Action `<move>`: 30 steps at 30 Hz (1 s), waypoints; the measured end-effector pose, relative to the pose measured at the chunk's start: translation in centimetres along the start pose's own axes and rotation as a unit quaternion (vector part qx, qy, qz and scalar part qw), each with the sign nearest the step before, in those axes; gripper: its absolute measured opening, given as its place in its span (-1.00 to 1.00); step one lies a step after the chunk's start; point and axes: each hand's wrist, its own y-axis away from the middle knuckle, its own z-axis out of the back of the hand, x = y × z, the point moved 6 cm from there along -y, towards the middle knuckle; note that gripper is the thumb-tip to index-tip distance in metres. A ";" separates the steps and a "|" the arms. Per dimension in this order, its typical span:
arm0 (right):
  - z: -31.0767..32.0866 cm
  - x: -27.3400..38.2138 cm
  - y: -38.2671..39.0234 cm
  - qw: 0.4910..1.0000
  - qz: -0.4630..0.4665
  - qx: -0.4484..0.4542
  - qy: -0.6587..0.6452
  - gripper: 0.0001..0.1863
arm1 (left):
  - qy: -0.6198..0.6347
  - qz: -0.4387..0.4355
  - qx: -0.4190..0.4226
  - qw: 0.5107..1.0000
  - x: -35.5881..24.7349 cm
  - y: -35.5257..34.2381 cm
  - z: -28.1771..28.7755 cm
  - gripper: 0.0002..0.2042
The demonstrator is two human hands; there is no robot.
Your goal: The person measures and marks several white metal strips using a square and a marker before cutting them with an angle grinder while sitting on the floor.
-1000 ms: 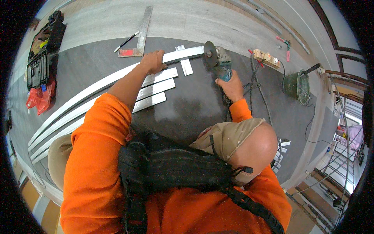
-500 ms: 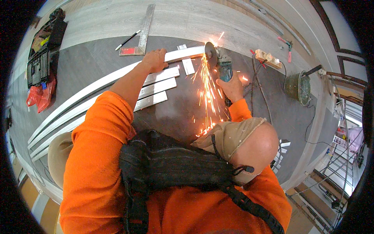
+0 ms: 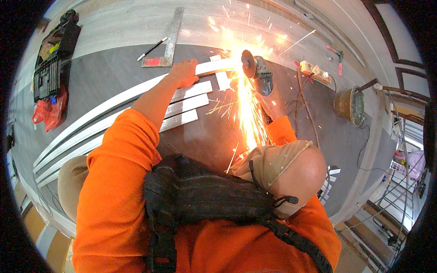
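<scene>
My left hand (image 3: 184, 74) is closed over a long white metal profile (image 3: 150, 85) near its cut end, pressing it down. In my right hand (image 3: 273, 108), partly lost in the glare, is an angle grinder (image 3: 264, 78). Its disc (image 3: 248, 63) is at the profile's far right end, and a bright stream of sparks (image 3: 248, 109) pours down toward my bare knee (image 3: 302, 170). A short white piece (image 3: 222, 77) lies crosswise under the profile. More white profiles (image 3: 186, 104) lie side by side below my left forearm.
A metal square (image 3: 172, 41) and a marker (image 3: 152, 49) lie beyond my left hand. To the right are a power strip (image 3: 315, 72), red-handled pliers (image 3: 337, 59), cables (image 3: 306, 107) and a bucket (image 3: 349, 107). A black toolbox (image 3: 48, 75) and red bag (image 3: 51, 111) are at left.
The sparks have grown much thicker and brighter, now also flaring beyond the disc. The grinder has tilted slightly, and my right hand is harder to see. My left hand keeps its hold.
</scene>
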 end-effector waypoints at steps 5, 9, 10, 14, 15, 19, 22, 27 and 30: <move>0.6 2.5 0.4 0.998 -0.058 0.037 0.003 -0.16 | 0.001 0.006 0.016 1.000 0.4 0.1 0.0 -0.51; 0.3 -0.9 -0.4 0.999 -0.045 -0.020 0.022 -0.27 | -0.010 -0.004 0.006 1.000 -0.6 -0.6 0.0 -0.52; 0.0 0.1 -0.5 1.000 -0.009 -0.025 0.008 -0.27 | -0.014 0.000 0.011 1.000 -0.1 -0.3 -0.1 -0.52; -0.8 0.4 -1.1 0.998 -0.042 0.039 0.013 -0.29 | -0.012 0.004 0.026 1.000 0.5 -0.2 -0.2 -0.48; -0.8 0.2 -1.2 0.996 -0.074 0.047 0.004 -0.29 | 0.000 0.000 0.022 1.000 0.3 -0.2 -0.1 -0.46; 0.2 0.8 -1.6 0.997 -0.069 0.023 0.013 -0.26 | 0.059 0.032 0.092 0.993 0.1 -0.7 0.6 -0.39; 0.9 0.8 -1.4 0.998 -0.056 0.000 -0.019 -0.28 | 0.101 0.043 0.131 0.985 0.5 -0.7 1.7 -0.36; 2.5 1.3 -0.5 0.997 -0.061 -0.007 -0.038 -0.31 | -0.043 0.018 0.035 0.998 -1.0 0.1 3.9 -0.32; 2.6 0.4 -0.1 0.998 -0.054 -0.018 -0.028 -0.30 | -0.065 0.004 0.006 0.998 -1.6 0.4 2.8 -0.37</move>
